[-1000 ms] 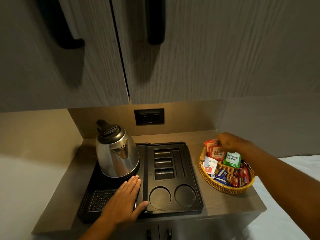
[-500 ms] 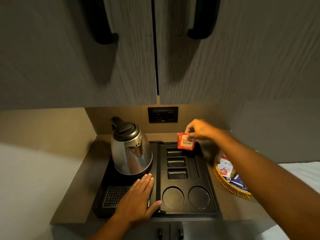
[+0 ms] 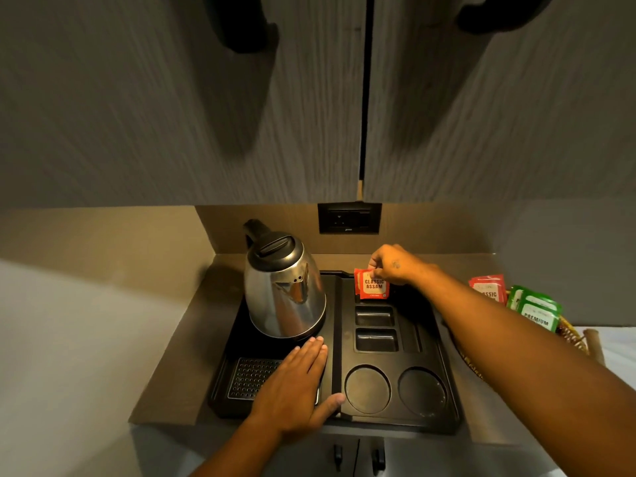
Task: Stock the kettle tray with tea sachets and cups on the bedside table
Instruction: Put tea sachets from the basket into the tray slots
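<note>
A black kettle tray (image 3: pixel 451 387) lies on the brown bedside table, with a steel kettle (image 3: pixel 284 287) on its left half. My right hand (image 3: pixel 390 265) pinches red Classic Assam tea sachets (image 3: pixel 372 285) by their top edge, upright over the rearmost small slot of the tray. Two more rectangular slots (image 3: pixel 375 327) and two round cup recesses (image 3: pixel 394 390) in front of it hold nothing. My left hand (image 3: pixel 296 387) rests flat, fingers spread, on the tray's front left beside the drip grille (image 3: pixel 247 376). No cups are in view.
A wicker basket (image 3: pixel 571 335) at the right, partly hidden by my right forearm, holds more red sachets (image 3: pixel 488 290) and green Premium sachets (image 3: pixel 535 311). A black wall socket (image 3: pixel 349 218) sits behind the tray. Cupboard doors with dark handles hang overhead.
My right hand lifted red sachets from the basket, carried them left over the tray, and has now lowered them onto the rearmost slot. My left hand stayed flat on the tray.
</note>
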